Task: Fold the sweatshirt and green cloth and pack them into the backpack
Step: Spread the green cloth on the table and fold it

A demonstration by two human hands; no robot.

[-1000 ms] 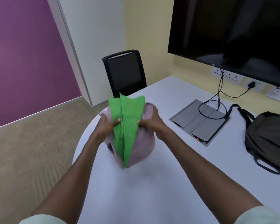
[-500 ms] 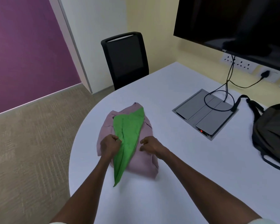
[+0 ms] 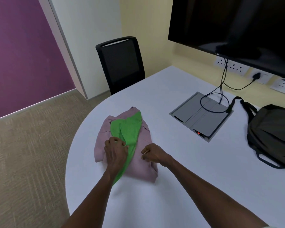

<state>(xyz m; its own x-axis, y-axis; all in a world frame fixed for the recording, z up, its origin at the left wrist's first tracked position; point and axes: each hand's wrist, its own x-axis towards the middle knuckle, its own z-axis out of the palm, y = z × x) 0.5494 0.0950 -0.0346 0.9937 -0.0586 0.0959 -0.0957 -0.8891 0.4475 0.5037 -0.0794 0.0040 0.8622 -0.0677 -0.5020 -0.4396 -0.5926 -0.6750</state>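
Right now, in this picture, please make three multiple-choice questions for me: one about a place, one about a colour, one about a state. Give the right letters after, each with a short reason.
1. Where does the backpack lie?
A. on the chair
B. on the table, far to the right of the clothes
C. on the floor

2. What colour is the sweatshirt under the green cloth?
A. pale pink
B. blue
C. black

3. What is the state of the packing?
A. both clothes are inside the backpack
B. only the green cloth is inside
C. both clothes lie on the table, outside it

Answers:
1. B, the backpack rests on the white table at the right edge, apart from the clothes.
2. A, pink fabric shows on both sides of the green strip.
3. C, the left hand and right hand rest on the pile, curled.
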